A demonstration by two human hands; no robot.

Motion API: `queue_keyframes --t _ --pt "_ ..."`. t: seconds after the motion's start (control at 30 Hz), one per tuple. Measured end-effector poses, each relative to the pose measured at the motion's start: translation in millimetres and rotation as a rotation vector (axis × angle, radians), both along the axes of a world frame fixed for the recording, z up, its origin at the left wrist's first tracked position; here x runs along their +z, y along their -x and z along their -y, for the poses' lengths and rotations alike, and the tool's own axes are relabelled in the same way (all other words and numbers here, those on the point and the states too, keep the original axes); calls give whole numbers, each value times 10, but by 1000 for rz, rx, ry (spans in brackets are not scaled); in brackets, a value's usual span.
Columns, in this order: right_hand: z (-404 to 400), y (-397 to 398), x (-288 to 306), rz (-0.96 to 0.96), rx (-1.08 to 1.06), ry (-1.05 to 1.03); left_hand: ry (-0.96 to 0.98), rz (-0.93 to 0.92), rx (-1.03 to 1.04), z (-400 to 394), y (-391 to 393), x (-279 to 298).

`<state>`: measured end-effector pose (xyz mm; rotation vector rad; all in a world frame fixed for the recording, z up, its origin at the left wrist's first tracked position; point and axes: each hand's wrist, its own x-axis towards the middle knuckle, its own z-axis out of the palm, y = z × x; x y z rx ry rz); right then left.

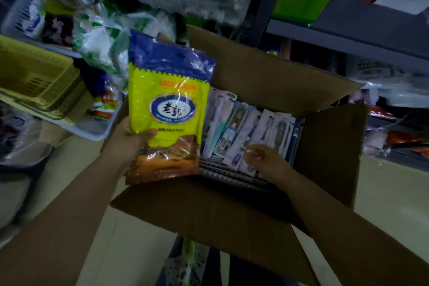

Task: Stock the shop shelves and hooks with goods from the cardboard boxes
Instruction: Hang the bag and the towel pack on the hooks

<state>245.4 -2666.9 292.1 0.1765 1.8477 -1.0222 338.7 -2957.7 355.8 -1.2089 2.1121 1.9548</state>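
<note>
Crowded shelves (pixel 362 28) rise behind the open cardboard box (pixel 255 72). The left hand (pixel 130 139) grips a yellow packet (pixel 167 104) beside the box; the right hand's (pixel 264 158) loosely curled fingers (pixel 251 149) touch carded goods (pixel 243 123) inside.

Both forearms bare, no sleeves in view; hands (pixel 130 139) ungloved (no rings visible).

A beige floor (pixel 383 195) lay under everything. Yellow plastic baskets (pixel 34 76) sat stacked at left, near a white slatted basket (pixel 21 4) higher up.
</note>
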Motion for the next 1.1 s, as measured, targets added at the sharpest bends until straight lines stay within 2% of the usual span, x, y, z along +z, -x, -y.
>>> queue_keyframes --t 0.07,0.2,0.43,0.6,0.7,0.83,0.93,1.1 --pt "-30 -161 -163 -53 127 -84 26 28 45 109 -80 -97" --pt "0 -350 -454 -139 509 -197 47 100 76 271 -224 -296" --pt "451 -453 -828 -293 741 -161 98 -13 9 457 -369 -337" --pt "563 -528 -1074 -495 869 -307 34 -12 26 558 -449 -383" --pt "569 -574 -1088 -511 868 -291 -29 38 106 610 -505 -385" --pt "485 -678 -1045 -385 753 -146 -60 75 130 679 -564 -372" --pt "451 -627 -1068 -316 665 -165 -74 70 135 666 -545 -355" --pt "494 -488 -1070 -337 774 -225 -63 43 129 571 -485 -296"
